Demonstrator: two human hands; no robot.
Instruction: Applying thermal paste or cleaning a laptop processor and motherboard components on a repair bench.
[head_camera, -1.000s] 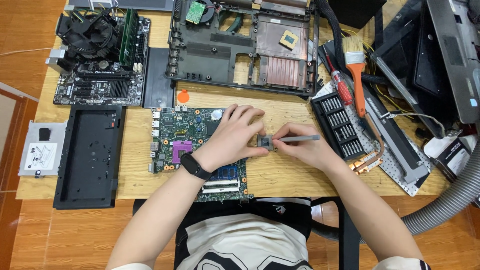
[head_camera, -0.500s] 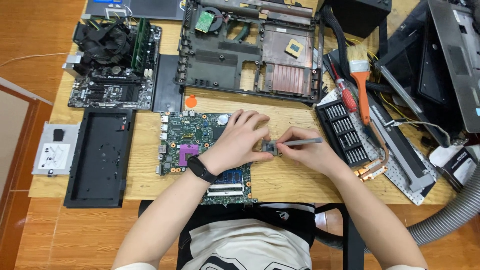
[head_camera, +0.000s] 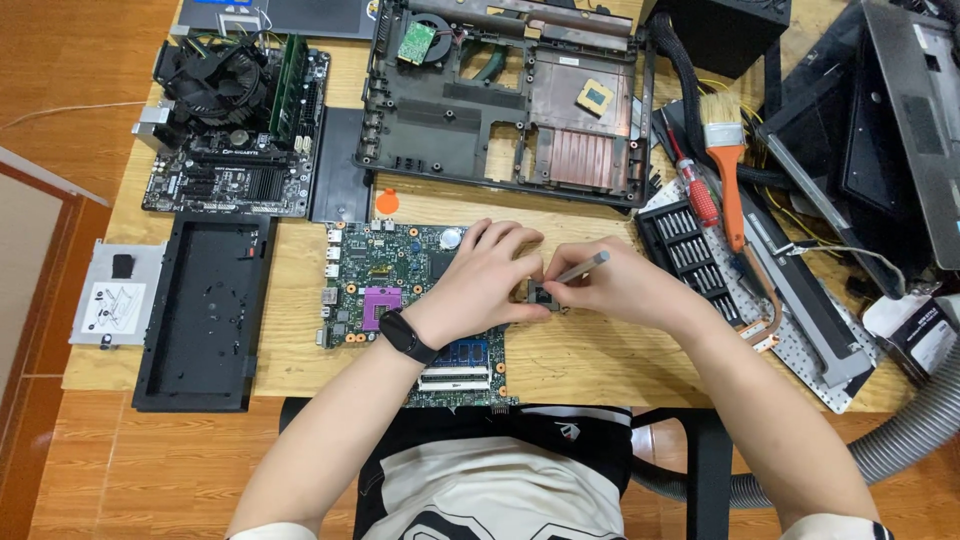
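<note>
A green laptop circuit board (head_camera: 385, 285) lies on the wooden table in front of me. My left hand (head_camera: 480, 280), with a black band on the wrist, rests over the board's right part and pinches a small dark square part (head_camera: 541, 295) at the board's right edge. My right hand (head_camera: 620, 290) grips a thin grey metal tool (head_camera: 585, 266) like a pen, its tip down at that small part. The two hands touch around the part, and fingers hide most of it.
A black laptop chassis (head_camera: 470, 130) lies behind the board, a desktop motherboard with fan (head_camera: 235, 120) at back left. A black tray (head_camera: 200, 310) and drive bracket (head_camera: 115, 295) sit left. A bit set (head_camera: 690, 250), orange brush (head_camera: 728, 160), red screwdriver (head_camera: 695, 190) and grey hose (head_camera: 900, 440) lie right.
The view has shifted slightly, and the grey tool is now tilted more steeply with its tip at the small part. Both hands stay together over the board's right edge.
</note>
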